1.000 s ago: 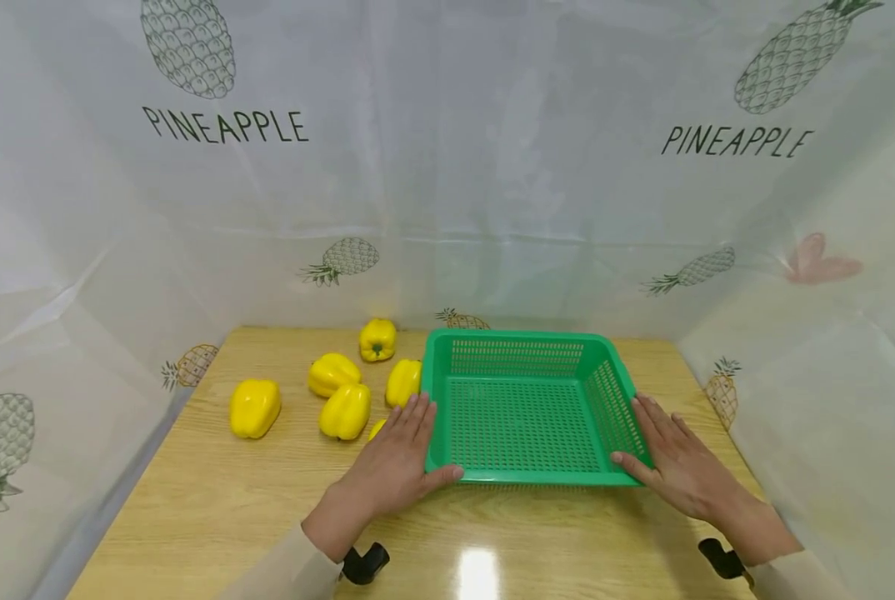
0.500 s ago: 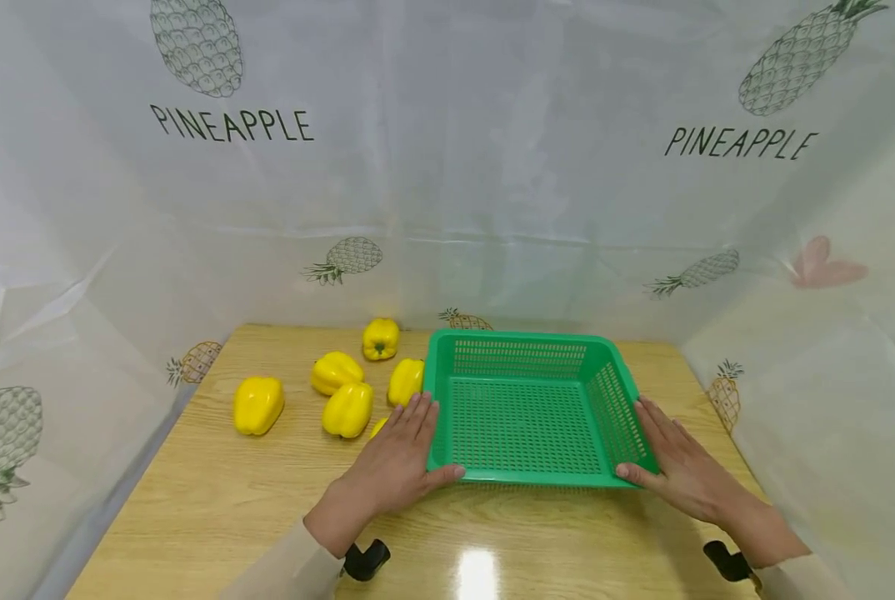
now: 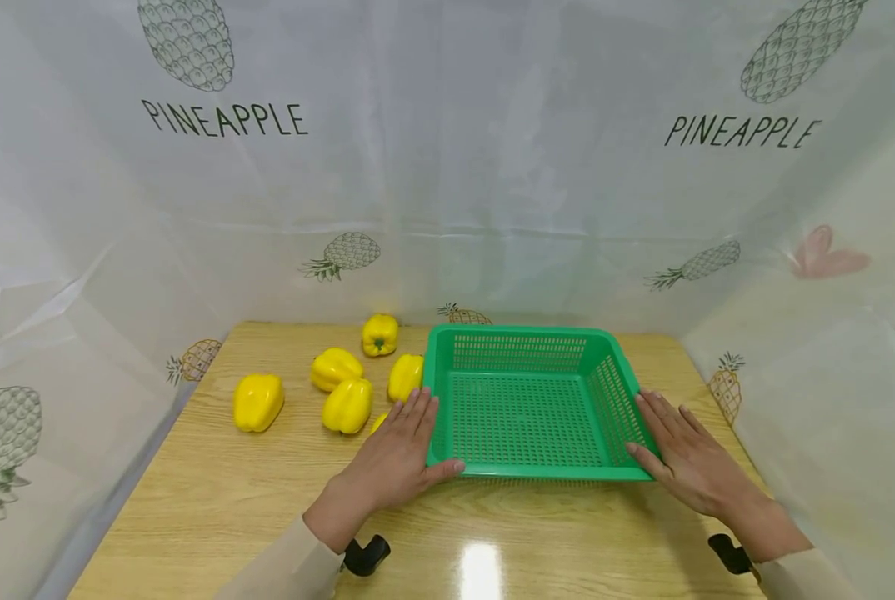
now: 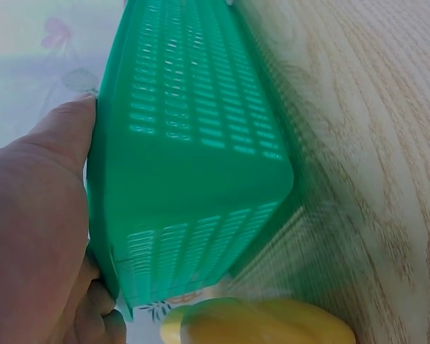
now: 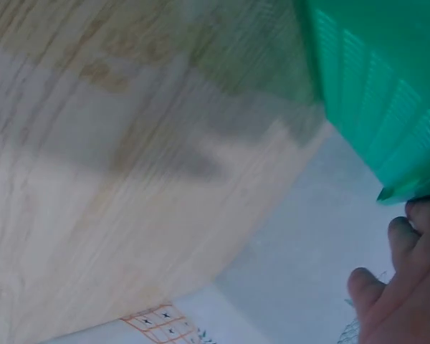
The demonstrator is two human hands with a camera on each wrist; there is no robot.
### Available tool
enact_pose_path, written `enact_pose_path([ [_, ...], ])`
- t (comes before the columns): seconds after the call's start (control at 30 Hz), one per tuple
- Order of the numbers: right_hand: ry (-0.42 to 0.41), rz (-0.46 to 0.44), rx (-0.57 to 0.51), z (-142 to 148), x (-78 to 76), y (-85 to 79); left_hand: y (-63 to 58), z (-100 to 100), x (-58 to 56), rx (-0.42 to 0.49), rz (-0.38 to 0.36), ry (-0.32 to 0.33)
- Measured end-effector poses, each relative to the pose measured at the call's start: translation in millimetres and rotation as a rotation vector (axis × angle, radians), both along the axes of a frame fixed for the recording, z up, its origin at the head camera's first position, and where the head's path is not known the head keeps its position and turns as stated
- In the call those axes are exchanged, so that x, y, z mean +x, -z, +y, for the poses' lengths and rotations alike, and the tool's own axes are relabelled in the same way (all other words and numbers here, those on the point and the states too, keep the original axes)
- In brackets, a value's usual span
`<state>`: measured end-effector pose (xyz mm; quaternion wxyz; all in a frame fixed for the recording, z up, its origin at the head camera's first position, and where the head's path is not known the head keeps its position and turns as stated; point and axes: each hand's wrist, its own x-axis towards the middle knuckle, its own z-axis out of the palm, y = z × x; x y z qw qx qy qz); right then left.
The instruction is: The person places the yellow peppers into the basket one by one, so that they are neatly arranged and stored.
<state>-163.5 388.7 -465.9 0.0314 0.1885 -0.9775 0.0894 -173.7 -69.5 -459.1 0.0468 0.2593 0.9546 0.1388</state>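
Right thumb (image 3: 648,459) higher — basket (image 3: 537,472), six peppers (image 3: 347,406)

The right hand (image 5: 408,287) is at the rim of the green basket (image 5: 380,93); blur leaves exact contact uncertain. In view, wood-grain tabletop (image 5: 93,201) lies left of the basket and a pale printed sheet (image 5: 294,229) below it.

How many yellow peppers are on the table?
6 peppers: one leftmost, two adjacent, one at the back, one beside the basket, one mostly hidden by the left hand. More may be hidden.

Screened-off work area, pineapple-printed sheeting (image 3: 485,183) on three sides, wood-grain table (image 3: 252,475)
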Motion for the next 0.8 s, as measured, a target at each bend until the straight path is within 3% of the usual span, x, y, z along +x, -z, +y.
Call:
enact_pose_path([
  [0.2,0.012,-0.04,-0.081,-5,-0.5,-0.7,-2.6,0,0.1,0.008,-0.007,-0.008],
  [0.33,0.025,-0.014,-0.122,-7,0.8,3.1,-2.1,0,0.2,0.011,-0.004,-0.004],
  [0.57,0.078,-0.032,-0.101,-10,-0.4,0.7,-0.6,0,-0.6,0.006,-0.008,-0.003],
  [0.7,0.077,0.008,-0.11,-11,-3.6,0.9,0.2,-1,-1.0,0.003,-0.012,0.0],
  [0.8,0.075,-0.013,-0.126,-12,-5.2,1.1,0.5,-1,-1.0,0.002,-0.016,0.001],
])
